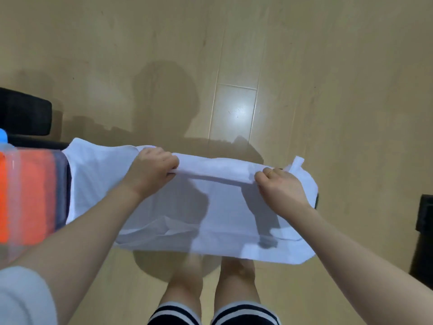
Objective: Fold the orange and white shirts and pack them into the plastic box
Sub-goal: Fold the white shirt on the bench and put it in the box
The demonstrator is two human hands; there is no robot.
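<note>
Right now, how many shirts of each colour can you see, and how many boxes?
White shirt: 1, held up by the left hand and right hand.
Orange shirt: 1, inside the box.
Plastic box: 1.
Total: 3 things.

I've got the shirt (187, 207) spread between my hands. The box (32, 198) sits left, touching it, above the floor (328, 66).
</note>
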